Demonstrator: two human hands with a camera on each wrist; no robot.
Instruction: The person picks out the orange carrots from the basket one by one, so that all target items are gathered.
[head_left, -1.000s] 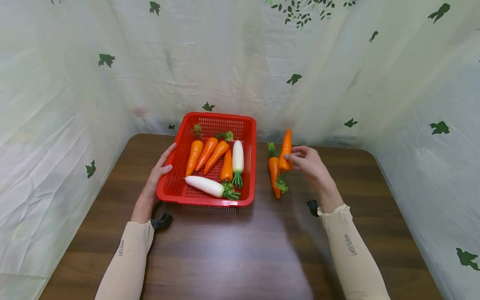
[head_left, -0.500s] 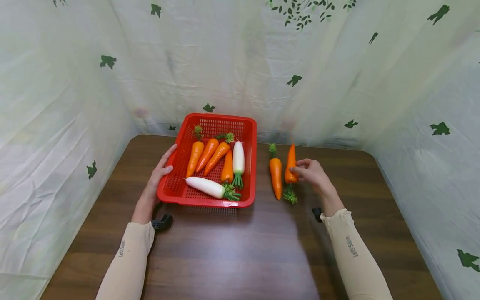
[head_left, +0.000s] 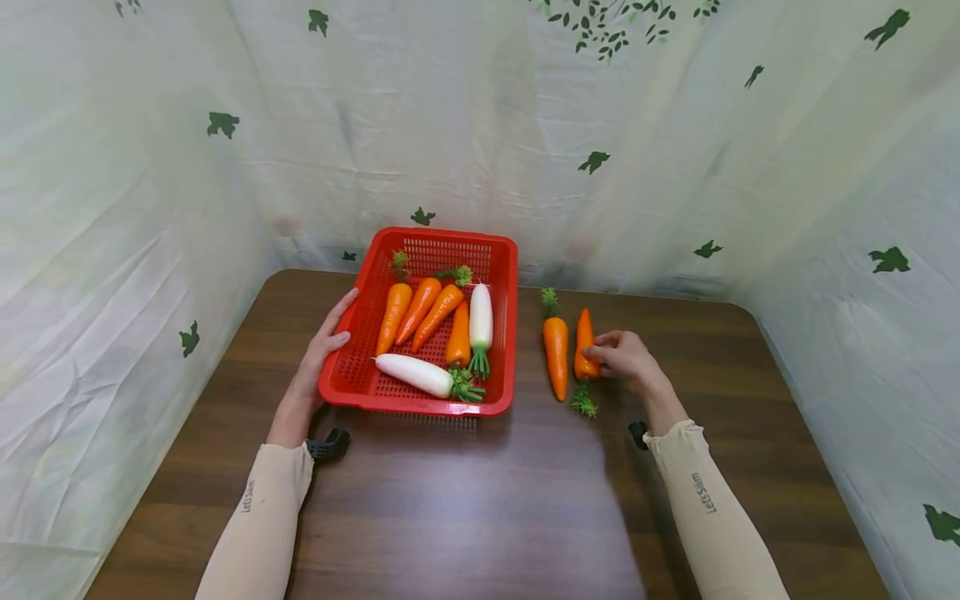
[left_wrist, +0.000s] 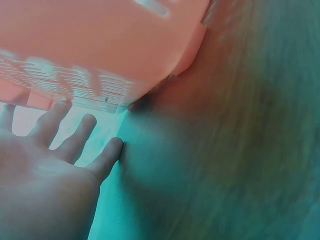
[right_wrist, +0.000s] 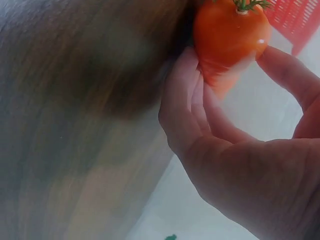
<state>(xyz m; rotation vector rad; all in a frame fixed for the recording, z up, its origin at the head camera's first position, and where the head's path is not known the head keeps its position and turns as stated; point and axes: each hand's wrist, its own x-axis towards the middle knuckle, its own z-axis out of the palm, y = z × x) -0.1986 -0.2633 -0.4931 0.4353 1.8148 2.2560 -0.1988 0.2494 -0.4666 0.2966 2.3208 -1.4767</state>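
Note:
My right hand (head_left: 628,358) pinches a carrot (head_left: 587,346) between thumb and fingers, low over the table. In the right wrist view its thick end (right_wrist: 232,32) and some green top show above the fingers. Just left of it lies another carrot (head_left: 556,357), green top towards the back. My left hand (head_left: 318,358) rests against the left side of a red perforated basket (head_left: 513,333), fingers straight and spread along the wall in the left wrist view. Inside the basket are several orange carrots (head_left: 438,315) and two white radishes (head_left: 481,321) (head_left: 414,373) with green stems.
The brown wooden table (head_left: 480,517) ends at a pale curtain (head_left: 465,125) with green leaf and bird prints, hanging behind and on both sides. A black wrist strap piece (head_left: 328,446) sits under the left wrist.
My right hand has moved the carrot right, towards me and down, away from the other carrot that it overlapped. My left hand stays at the basket.

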